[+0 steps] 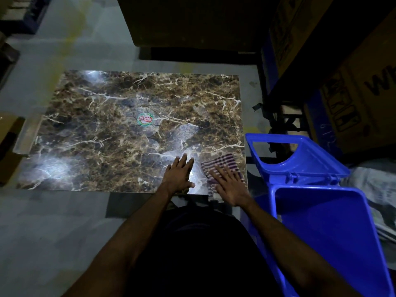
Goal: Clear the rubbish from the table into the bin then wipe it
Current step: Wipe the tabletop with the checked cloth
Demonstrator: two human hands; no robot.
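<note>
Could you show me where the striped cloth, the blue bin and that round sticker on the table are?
striped cloth (222, 162), head view, on its far part beyond the fingers.
blue bin (334, 228), head view, on its inner wall.
round sticker (145, 119), head view, on its red middle band.

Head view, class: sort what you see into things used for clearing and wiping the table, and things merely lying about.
Job: table, striped cloth under right hand, left hand flat on the tabletop, blue bin with lid open.
Lying about: cardboard boxes, round sticker.

Dim room, grey concrete floor (53, 221), stacked cardboard boxes (353, 86) at right, dark cabinet (192, 20) at far side.
</note>
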